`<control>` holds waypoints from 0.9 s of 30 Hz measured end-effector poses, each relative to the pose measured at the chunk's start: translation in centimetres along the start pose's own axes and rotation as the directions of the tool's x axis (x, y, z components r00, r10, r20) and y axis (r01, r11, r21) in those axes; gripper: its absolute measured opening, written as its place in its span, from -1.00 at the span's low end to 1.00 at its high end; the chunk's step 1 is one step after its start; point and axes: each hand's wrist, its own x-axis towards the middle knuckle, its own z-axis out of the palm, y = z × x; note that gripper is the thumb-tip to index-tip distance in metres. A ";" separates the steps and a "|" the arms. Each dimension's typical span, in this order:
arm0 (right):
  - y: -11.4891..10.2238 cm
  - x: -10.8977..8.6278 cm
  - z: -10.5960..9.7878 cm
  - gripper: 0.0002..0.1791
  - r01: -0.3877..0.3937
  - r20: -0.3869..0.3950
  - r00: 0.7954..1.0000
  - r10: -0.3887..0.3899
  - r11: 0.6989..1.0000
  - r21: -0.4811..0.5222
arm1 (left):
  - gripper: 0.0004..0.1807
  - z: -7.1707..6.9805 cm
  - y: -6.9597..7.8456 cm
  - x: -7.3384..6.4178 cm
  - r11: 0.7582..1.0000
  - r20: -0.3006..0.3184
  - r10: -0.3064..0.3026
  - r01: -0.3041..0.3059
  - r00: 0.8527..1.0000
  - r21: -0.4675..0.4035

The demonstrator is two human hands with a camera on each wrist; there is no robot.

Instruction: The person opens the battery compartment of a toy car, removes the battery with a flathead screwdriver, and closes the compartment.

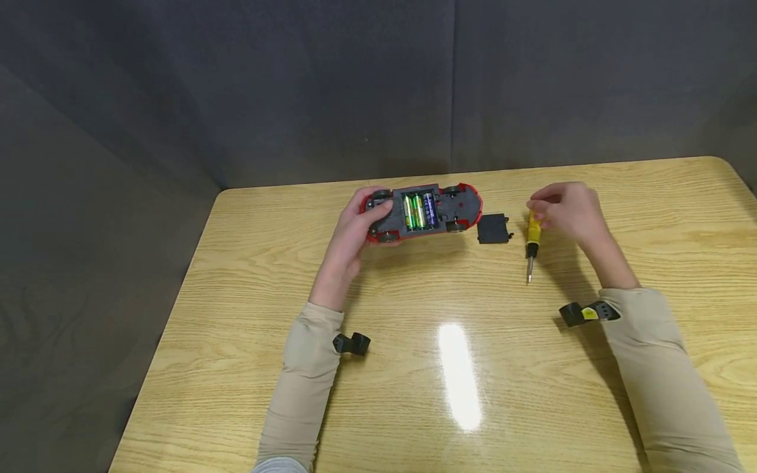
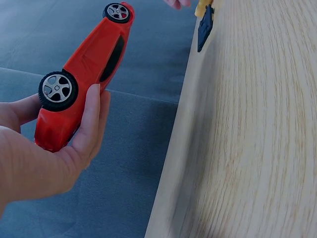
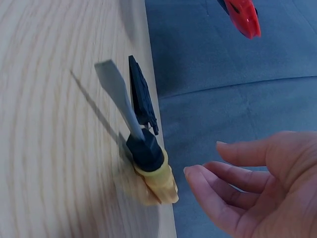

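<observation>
My left hand point(image 1: 349, 226) grips the rear or front end of a red toy car point(image 2: 89, 62), held upside down above the table with the thumb on its dark underside. In the head view the open battery compartment shows two green batteries point(image 1: 414, 211) and a dark blue battery point(image 1: 430, 210) side by side. My right hand point(image 3: 247, 183) hovers beside a yellow-handled screwdriver point(image 3: 157, 181), its fingers loosely bent and a gap between them and the handle. The screwdriver lies on the table with its flat metal tip toward me. Left of it lies the black battery cover point(image 1: 493, 228).
The wooden table point(image 1: 384, 394) ends at a far edge just behind the hands, with a dark curtain point(image 1: 331, 85) beyond it. Each sleeve carries a small black wrist camera point(image 1: 353, 343). A bright glare streak crosses the tabletop in front.
</observation>
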 end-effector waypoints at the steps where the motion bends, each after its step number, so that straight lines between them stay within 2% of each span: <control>1: 0.1 0.0 -0.1 -0.67 -0.002 -0.002 1.000 0.002 1.000 0.002 | -0.60 0.0 0.0 0.0 1.000 0.001 0.001 -0.001 1.000 0.001; 14: 0.9 -0.1 -0.8 -0.68 -0.012 -0.029 1.000 0.011 0.999 -0.052 | -0.62 -0.1 -0.1 0.0 1.000 0.014 0.013 -0.013 1.000 -0.012; 27: 1.9 0.1 -1.3 -0.55 -0.042 0.037 0.998 0.047 0.990 -0.132 | -0.61 0.0 0.0 -0.1 1.000 0.008 0.009 -0.009 1.000 -0.016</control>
